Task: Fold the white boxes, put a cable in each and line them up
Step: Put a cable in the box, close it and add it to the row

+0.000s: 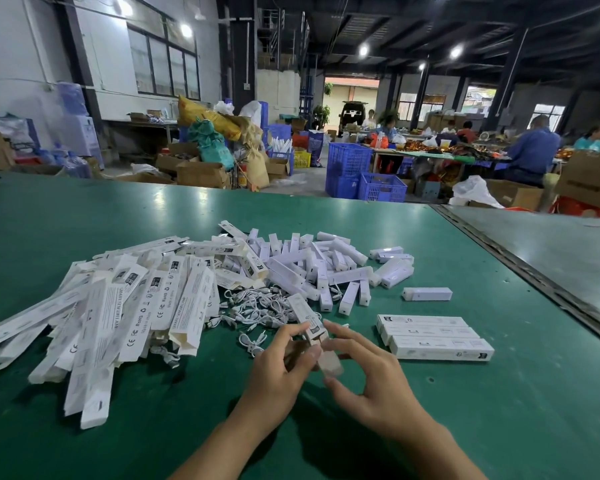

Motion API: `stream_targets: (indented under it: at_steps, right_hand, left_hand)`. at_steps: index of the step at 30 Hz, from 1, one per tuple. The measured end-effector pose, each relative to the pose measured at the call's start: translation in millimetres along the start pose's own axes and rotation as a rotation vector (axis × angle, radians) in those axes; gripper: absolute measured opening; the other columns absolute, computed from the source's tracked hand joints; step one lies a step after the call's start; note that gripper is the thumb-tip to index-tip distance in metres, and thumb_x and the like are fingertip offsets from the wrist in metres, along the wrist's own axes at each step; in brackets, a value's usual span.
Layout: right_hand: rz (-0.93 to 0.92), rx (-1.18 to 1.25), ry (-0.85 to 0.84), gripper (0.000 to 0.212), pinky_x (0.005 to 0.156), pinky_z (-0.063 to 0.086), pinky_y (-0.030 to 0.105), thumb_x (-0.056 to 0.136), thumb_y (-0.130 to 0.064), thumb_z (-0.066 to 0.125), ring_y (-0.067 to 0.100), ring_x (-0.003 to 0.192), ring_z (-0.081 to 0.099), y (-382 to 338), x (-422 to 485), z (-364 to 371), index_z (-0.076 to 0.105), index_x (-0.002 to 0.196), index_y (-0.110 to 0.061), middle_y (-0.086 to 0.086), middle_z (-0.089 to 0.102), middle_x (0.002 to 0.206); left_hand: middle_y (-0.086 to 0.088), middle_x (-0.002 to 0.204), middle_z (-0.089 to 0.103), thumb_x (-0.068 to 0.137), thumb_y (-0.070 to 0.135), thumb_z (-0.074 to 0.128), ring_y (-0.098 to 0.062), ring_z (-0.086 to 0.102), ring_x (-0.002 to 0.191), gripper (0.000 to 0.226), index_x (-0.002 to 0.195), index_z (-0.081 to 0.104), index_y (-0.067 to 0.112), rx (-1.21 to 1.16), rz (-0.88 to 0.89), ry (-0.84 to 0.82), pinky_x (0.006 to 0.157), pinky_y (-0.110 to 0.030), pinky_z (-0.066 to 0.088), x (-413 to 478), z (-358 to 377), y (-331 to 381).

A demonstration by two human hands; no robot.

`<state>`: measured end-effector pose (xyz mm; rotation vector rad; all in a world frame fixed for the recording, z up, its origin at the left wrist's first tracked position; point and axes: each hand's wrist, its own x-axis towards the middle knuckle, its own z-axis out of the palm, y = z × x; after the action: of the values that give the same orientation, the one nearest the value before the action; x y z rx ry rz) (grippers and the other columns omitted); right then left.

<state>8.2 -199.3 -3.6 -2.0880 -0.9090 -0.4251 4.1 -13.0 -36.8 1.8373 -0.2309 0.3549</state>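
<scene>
Beside the finished row [433,337], the left hand [274,368] is clamping its grip on the box [305,315] while the right hand [374,375], grip apart, is pressing the end flap [330,367], best squared before tucking.

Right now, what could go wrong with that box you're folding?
The box is held only at its near end by the left hand, so it could tip onto the loose cables. Its brown end flap, by the right hand, might crease crooked. A slip could nudge the lined-up boxes.
</scene>
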Motion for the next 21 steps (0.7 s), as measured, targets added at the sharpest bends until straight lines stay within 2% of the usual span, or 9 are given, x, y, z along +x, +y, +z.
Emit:
stream_targets:
  at_steps: [3, 5, 8, 10, 12, 15, 17, 21]
  right_hand:
    - [0.002, -0.014, -0.040, 0.044, 0.105, 0.035, 0.011, 0.077, -0.029, 0.074, -0.008, 0.127, 0.047, 2.9, 0.7, -3.3, 0.062, 0.119, -0.036, -0.027, 0.045, 0.144]
    - [-0.006, -0.062, -0.020, 0.039, 0.102, 0.041, 0.014, 0.079, -0.031, 0.073, -0.009, 0.123, 0.050, 3.7, 1.1, -3.5, 0.062, 0.115, -0.036, -0.029, 0.048, 0.140]
    - [-0.057, -0.119, 0.083, 0.019, 0.090, 0.052, 0.025, 0.086, -0.034, 0.068, -0.005, 0.112, 0.059, 5.1, 3.3, -0.8, 0.066, 0.105, -0.030, -0.023, 0.059, 0.127]
    - [-0.061, -0.138, 0.115, 0.019, 0.087, 0.053, 0.027, 0.089, -0.037, 0.065, -0.004, 0.109, 0.060, 5.4, 3.9, 0.8, 0.067, 0.104, -0.025, -0.019, 0.062, 0.121]
    - [-0.057, -0.168, 0.137, 0.025, 0.082, 0.054, 0.025, 0.089, -0.038, 0.066, -0.005, 0.103, 0.061, 5.6, 3.1, 1.8, 0.065, 0.106, -0.020, -0.017, 0.065, 0.113]
    - [-0.068, -0.195, 0.175, 0.027, 0.074, 0.054, 0.025, 0.087, -0.029, 0.071, -0.003, 0.092, 0.062, 4.6, 2.9, 3.6, 0.063, 0.110, -0.017, -0.012, 0.067, 0.103]
    - [-0.095, -0.199, 0.199, 0.021, 0.074, 0.056, 0.028, 0.086, -0.020, 0.073, 0.002, 0.091, 0.066, 4.6, 3.2, 4.8, 0.067, 0.104, -0.013, -0.008, 0.069, 0.106]
    - [-0.110, -0.203, 0.220, 0.013, 0.077, 0.057, 0.028, 0.086, -0.019, 0.071, 0.006, 0.093, 0.069, 4.2, 3.9, 4.3, 0.072, 0.096, -0.012, -0.006, 0.071, 0.107]
  left_hand:
    - [0.017, 0.094, 0.074, 0.082, 0.065, 0.059, -0.002, 0.070, 0.090, 0.037, 0.117, 0.052, 0.054, -0.011, -0.012, -0.007, 0.079, -0.020, 0.053, -1.0, 0.0, 1.3]
    - [0.015, 0.088, 0.074, 0.082, 0.066, 0.058, -0.003, 0.069, 0.085, 0.038, 0.117, 0.053, 0.052, -0.007, -0.013, -0.009, 0.076, -0.021, 0.052, -1.3, 0.0, 2.6]
    - [0.012, 0.086, 0.074, 0.081, 0.068, 0.057, -0.007, 0.070, 0.084, 0.043, 0.118, 0.056, 0.045, 0.007, -0.021, -0.032, 0.083, -0.036, 0.056, -1.0, 0.2, 3.1]
    - [0.010, 0.087, 0.076, 0.081, 0.065, 0.057, -0.010, 0.072, 0.086, 0.044, 0.118, 0.057, 0.041, -0.004, -0.039, -0.050, 0.087, -0.043, 0.056, -1.4, 0.9, 3.9]
    - [0.009, 0.085, 0.075, 0.082, 0.062, 0.056, -0.010, 0.072, 0.084, 0.040, 0.117, 0.057, 0.043, 0.010, -0.046, -0.055, 0.086, -0.044, 0.055, -1.6, 1.2, 4.5]
    - [0.010, 0.086, 0.075, 0.084, 0.059, 0.055, -0.010, 0.072, 0.085, 0.036, 0.117, 0.058, 0.045, -0.009, -0.067, -0.068, 0.087, -0.043, 0.055, -1.2, 0.7, 5.8]
    - [0.011, 0.085, 0.074, 0.083, 0.062, 0.055, -0.011, 0.072, 0.085, 0.042, 0.118, 0.060, 0.042, -0.046, -0.077, -0.064, 0.089, -0.044, 0.056, -1.1, 0.2, 7.4]
    - [0.012, 0.084, 0.073, 0.089, 0.048, 0.055, -0.012, 0.073, 0.083, 0.035, 0.122, 0.062, 0.037, -0.063, -0.083, -0.050, 0.088, -0.044, 0.057, -1.7, -0.2, 10.0]
